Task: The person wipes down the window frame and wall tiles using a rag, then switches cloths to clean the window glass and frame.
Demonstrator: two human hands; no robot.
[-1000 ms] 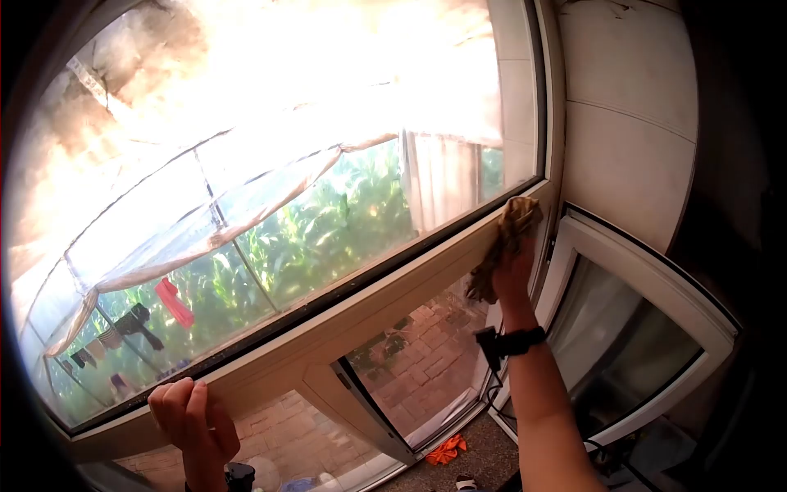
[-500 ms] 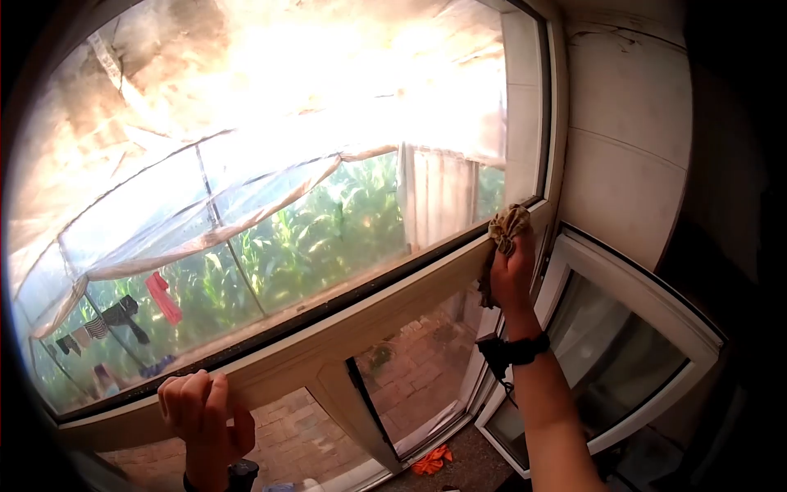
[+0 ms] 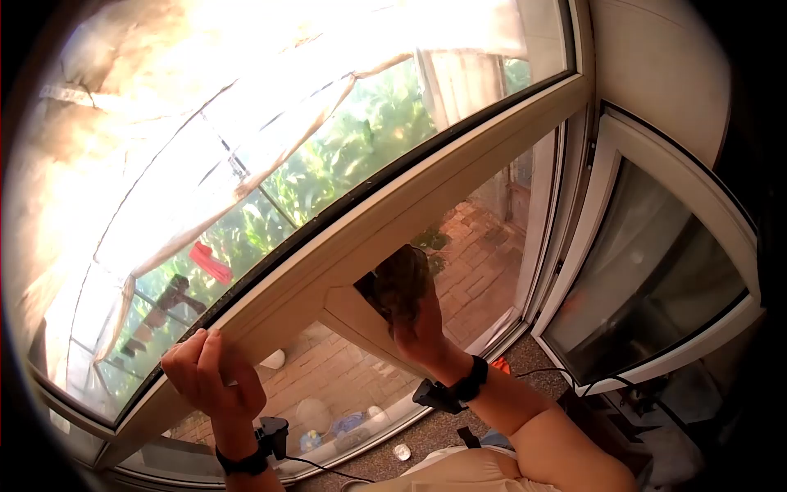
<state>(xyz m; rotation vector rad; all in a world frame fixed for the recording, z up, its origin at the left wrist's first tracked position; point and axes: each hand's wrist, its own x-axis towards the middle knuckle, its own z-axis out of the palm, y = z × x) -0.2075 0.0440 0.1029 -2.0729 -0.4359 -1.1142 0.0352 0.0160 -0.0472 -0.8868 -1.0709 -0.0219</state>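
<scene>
**Right hand closed on the cloth, just below the rail**

Fingers of the right hand (image 3: 422,332) are clamped together on the dark, bunched cloth (image 3: 400,279), which sits under the middle of the rail (image 3: 361,230), by the upper part of the post (image 3: 352,316); whether cloth and post touch is hard to tell. The left hand (image 3: 213,373) lies on the lower left end of the rail, fingers curled over its upper edge; whether they squeeze it, I cannot tell. Both wrists wear black straps with small black devices. Above the rail is the big pane (image 3: 270,49), with green plants (image 3: 369,123) and a red garment (image 3: 211,262) beyond it. Below the rail, brick paving (image 3: 475,271) shows outside. Right of the rail, the sash (image 3: 602,176) stands open, its glass tilted in view
</scene>
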